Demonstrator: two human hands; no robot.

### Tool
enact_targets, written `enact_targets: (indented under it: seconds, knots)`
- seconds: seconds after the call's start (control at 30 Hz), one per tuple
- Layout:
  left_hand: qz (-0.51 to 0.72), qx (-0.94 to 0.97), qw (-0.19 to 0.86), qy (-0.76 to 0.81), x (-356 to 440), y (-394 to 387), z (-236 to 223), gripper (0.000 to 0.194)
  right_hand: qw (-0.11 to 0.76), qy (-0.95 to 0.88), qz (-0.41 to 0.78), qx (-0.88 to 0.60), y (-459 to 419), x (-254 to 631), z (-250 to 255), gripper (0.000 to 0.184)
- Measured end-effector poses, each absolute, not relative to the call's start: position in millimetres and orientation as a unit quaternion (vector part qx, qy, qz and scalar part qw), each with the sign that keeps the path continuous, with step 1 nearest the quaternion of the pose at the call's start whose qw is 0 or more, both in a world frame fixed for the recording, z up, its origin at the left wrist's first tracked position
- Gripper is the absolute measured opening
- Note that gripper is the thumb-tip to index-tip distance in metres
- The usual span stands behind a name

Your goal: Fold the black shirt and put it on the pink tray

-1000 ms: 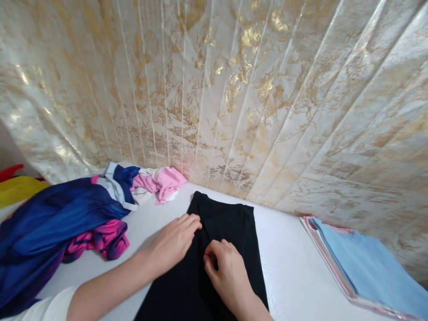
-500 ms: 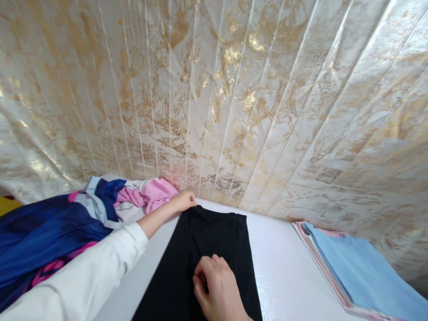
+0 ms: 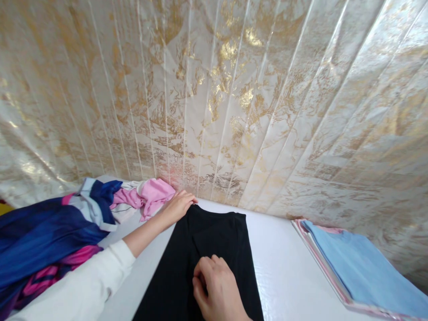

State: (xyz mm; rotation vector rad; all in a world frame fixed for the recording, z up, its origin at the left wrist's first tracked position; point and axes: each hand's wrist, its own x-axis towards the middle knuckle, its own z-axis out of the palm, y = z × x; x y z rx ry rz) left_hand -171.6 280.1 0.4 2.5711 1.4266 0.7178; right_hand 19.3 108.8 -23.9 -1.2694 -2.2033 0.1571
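A black garment (image 3: 214,240) lies flat and lengthwise on the white table (image 3: 284,276), its far end near the wall. My left hand (image 3: 179,206) reaches to the garment's far left corner and its fingers are closed on the cloth edge there. My right hand (image 3: 216,292) rests on the middle of the black garment with its fingers curled, pinching the fabric.
A heap of blue, pink and white clothes (image 3: 60,232) fills the left side. A stack of folded clothes with a light blue piece on top (image 3: 361,263) sits at the right. A gold-and-white marbled wall (image 3: 234,102) stands right behind the table.
My left hand went from the garment's middle out to its far left corner and stays there. My right hand slid a little nearer to me on the cloth.
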Motion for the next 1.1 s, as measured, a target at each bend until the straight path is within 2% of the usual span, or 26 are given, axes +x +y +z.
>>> enact_targets:
  seconds: [0.1,0.2,0.43,0.57,0.73,0.8,0.93,1.03,1.1]
  knots:
    - [0.192,0.875,0.064,0.439,-171.9,283.3,5.8,0.023,0.294,-0.826,0.056,-0.478,107.6,19.5,-24.1,0.019]
    - [0.161,0.885,0.057,0.434,-169.8,289.3,8.6,0.015,0.293,-0.827,0.061,-0.475,106.8,19.7,-24.5,0.018]
    - [0.148,0.870,0.020,0.470,-160.5,286.0,9.9,0.008,0.283,-0.826,0.077,-0.482,107.8,19.6,-21.9,0.018]
    - [0.161,0.859,0.007,0.486,-155.8,270.9,12.1,0.014,0.276,-0.824,0.080,-0.488,107.8,20.2,-21.6,0.019]
    - [0.171,0.831,0.024,0.529,-145.2,239.4,9.6,0.037,0.276,-0.836,0.078,-0.467,107.5,20.8,-27.1,0.016]
    - [0.164,0.830,0.046,0.531,-141.3,225.5,8.0,0.043,0.283,-0.838,0.102,-0.455,109.4,23.5,-25.4,0.015]
    - [0.159,0.843,0.083,0.507,-139.4,200.1,14.4,0.048,0.326,-0.784,0.230,-0.476,121.8,44.9,-8.9,0.016]
    - [0.158,0.859,0.105,0.475,-140.4,183.2,28.1,0.040,0.342,-0.735,0.267,-0.521,134.1,73.3,5.6,0.016]
    - [0.146,0.873,0.131,0.446,-139.2,172.7,37.6,0.032,0.316,-0.736,0.279,-0.529,138.5,90.6,12.5,0.018]
